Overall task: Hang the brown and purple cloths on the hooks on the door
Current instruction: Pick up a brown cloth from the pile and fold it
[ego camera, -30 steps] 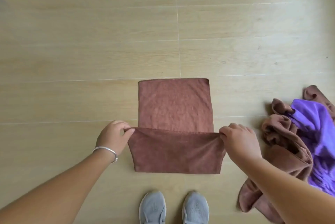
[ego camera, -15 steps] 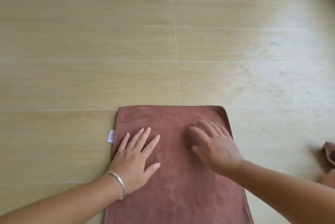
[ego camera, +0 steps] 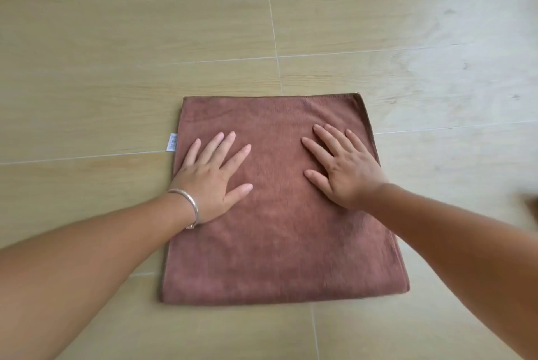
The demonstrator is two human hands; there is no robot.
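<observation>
On the floor, centre of view:
Brown cloth [ego camera: 279, 231]: folded flat into a neat rectangle, soft napped pile, stitched hem along far edge.
Label [ego camera: 171, 142]: small white tag protruding at left edge.
Left hand [ego camera: 211, 177]: flat, fingers spread, pressing on cloth; grasps nothing.
Right hand [ego camera: 346, 168]: same, palm down on cloth.
Bracelet [ego camera: 190, 206]: silver, left wrist.
Floor [ego camera: 116, 68]: pale wood-grain planks.

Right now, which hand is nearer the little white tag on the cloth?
Left. The left hand lies just beside the white tag; the right hand rests across the brown cloth, near its opposite edge.
</observation>
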